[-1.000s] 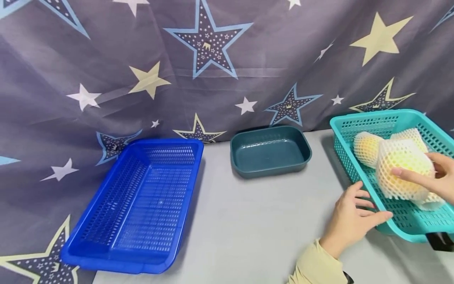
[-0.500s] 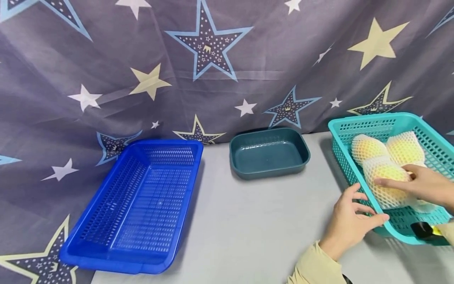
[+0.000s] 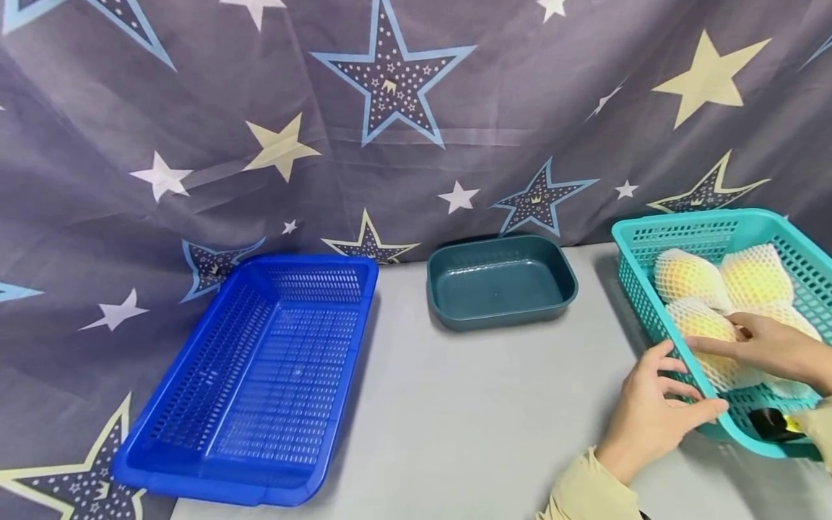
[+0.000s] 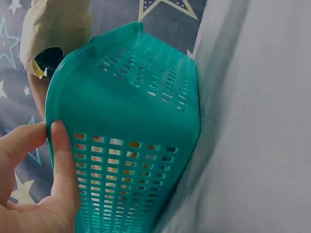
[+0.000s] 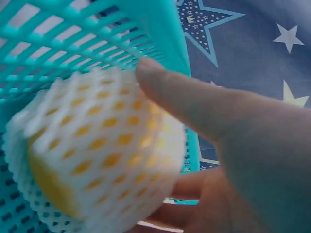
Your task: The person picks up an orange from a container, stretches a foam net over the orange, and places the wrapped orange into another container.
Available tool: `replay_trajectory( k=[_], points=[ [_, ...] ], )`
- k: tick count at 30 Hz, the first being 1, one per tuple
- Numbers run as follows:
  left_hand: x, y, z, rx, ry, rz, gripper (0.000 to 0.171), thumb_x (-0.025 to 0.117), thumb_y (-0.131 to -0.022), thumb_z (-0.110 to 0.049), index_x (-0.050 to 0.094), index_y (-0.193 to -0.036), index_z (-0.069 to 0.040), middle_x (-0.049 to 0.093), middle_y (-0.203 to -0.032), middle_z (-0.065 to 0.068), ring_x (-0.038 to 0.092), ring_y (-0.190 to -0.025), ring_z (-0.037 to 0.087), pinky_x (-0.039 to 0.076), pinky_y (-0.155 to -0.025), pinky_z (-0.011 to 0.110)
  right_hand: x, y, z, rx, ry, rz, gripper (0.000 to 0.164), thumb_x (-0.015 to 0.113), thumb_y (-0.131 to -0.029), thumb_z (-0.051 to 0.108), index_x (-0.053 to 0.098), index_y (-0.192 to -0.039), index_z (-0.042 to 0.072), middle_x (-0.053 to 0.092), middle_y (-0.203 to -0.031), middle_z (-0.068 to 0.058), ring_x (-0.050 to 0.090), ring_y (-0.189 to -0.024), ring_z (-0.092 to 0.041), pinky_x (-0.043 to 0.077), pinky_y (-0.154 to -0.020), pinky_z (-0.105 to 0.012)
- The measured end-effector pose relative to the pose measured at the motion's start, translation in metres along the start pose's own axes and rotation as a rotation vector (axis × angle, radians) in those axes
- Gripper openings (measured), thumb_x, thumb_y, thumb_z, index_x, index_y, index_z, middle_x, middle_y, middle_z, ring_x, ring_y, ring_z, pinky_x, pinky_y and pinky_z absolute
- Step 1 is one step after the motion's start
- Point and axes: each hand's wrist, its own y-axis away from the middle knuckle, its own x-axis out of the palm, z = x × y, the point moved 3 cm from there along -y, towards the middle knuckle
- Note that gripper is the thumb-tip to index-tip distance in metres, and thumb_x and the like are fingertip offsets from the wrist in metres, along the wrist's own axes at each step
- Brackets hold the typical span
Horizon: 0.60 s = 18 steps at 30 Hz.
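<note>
My left hand [image 3: 653,412] holds the near-left rim of a teal perforated basket [image 3: 747,215]. In the left wrist view, thumb and forefinger pinch that rim over the basket's wall [image 4: 112,102]. My right hand [image 3: 776,350] is inside the basket, its thumb and fingers around a yellow fruit in a white foam net [image 3: 698,325], low against the left wall. Close up in the right wrist view, the netted fruit [image 5: 102,141] shows bare yellow skin at one end. Several other netted fruits [image 3: 757,274] lie beside it; the right hand partly covers the nearest ones.
A long blue perforated basket [image 3: 286,375] stands on the left of the pale grey table [image 3: 455,419]. Between the baskets, near the back, sits a shallow dark green tray [image 3: 500,285]. A star-patterned curtain [image 3: 429,166] hangs right behind.
My right hand has brought the netted fruit down and to the left, from above the others to among them by the left wall. My left hand stays on the rim.
</note>
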Motion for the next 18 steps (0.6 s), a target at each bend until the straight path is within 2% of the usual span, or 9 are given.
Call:
replay_trajectory(
  k=[2, 4, 6, 9, 12, 16, 18],
  points=[
    [0.001, 0.0, 0.0, -0.007, -0.002, -0.009, 0.074, 0.073, -0.08, -0.017, 0.031, -0.139, -0.031, 0.048, -0.11, -0.022, 0.057, -0.069, -0.003, 0.048, -0.054, 0.02, 0.001, 0.0, -0.001, -0.011, 0.013, -0.007, 0.106, 0.047, -0.085, 0.063, 0.015, -0.129, -0.027, 0.038, -0.1, -0.048, 0.045, -0.084, -0.056, 0.046, -0.06, -0.049],
    [0.001, 0.001, -0.001, -0.012, 0.0, -0.016, 0.074, 0.073, -0.079, -0.017, 0.031, -0.139, -0.031, 0.049, -0.109, -0.022, 0.057, -0.068, -0.003, 0.048, -0.054, 0.02, 0.001, 0.001, -0.003, -0.025, 0.023, -0.006, 0.105, 0.046, -0.086, 0.062, 0.014, -0.129, -0.027, 0.023, -0.117, -0.053, 0.034, -0.1, -0.064, 0.044, -0.066, -0.058],
    [0.0, 0.001, -0.001, -0.016, 0.006, -0.016, 0.073, 0.073, -0.079, -0.017, 0.032, -0.139, -0.031, 0.049, -0.109, -0.022, 0.057, -0.068, -0.003, 0.048, -0.054, 0.02, 0.005, -0.005, -0.013, -0.04, 0.009, -0.018, 0.104, 0.046, -0.086, 0.062, 0.014, -0.13, -0.026, 0.022, -0.119, -0.052, 0.031, -0.103, -0.064, 0.043, -0.068, -0.06],
    [0.0, 0.001, -0.001, -0.016, 0.008, -0.017, 0.073, 0.073, -0.079, -0.017, 0.032, -0.138, -0.03, 0.049, -0.109, -0.022, 0.057, -0.068, -0.003, 0.048, -0.053, 0.02, 0.012, -0.02, -0.037, -0.062, -0.028, -0.05, 0.103, 0.048, -0.086, 0.061, 0.015, -0.131, -0.025, 0.02, -0.121, -0.051, 0.029, -0.104, -0.064, 0.042, -0.069, -0.061],
    [0.001, 0.001, 0.0, -0.015, 0.006, -0.02, 0.073, 0.073, -0.079, -0.017, 0.032, -0.138, -0.031, 0.049, -0.108, -0.022, 0.057, -0.068, -0.003, 0.048, -0.053, 0.02, 0.023, -0.044, -0.071, -0.06, -0.053, -0.094, 0.105, 0.049, -0.083, 0.064, 0.015, -0.134, -0.022, 0.021, -0.122, -0.048, 0.03, -0.105, -0.063, 0.044, -0.069, -0.06],
    [0.001, 0.0, 0.001, -0.018, 0.014, -0.02, 0.072, 0.073, -0.079, -0.016, 0.033, -0.137, -0.031, 0.048, -0.106, -0.023, 0.057, -0.068, -0.003, 0.048, -0.053, 0.021, 0.028, -0.057, -0.092, -0.046, -0.083, -0.108, 0.109, 0.048, -0.08, 0.068, 0.014, -0.135, -0.02, 0.023, -0.122, -0.047, 0.032, -0.104, -0.062, 0.046, -0.064, -0.054],
    [0.001, 0.0, 0.001, -0.021, 0.021, -0.017, 0.072, 0.073, -0.079, -0.016, 0.033, -0.137, -0.031, 0.048, -0.106, -0.022, 0.057, -0.068, -0.002, 0.049, -0.054, 0.021, 0.029, -0.059, -0.095, -0.049, -0.085, -0.107, 0.111, 0.048, -0.079, 0.07, 0.017, -0.134, -0.02, 0.024, -0.122, -0.046, 0.033, -0.104, -0.062, 0.047, -0.061, -0.051]
  ],
)
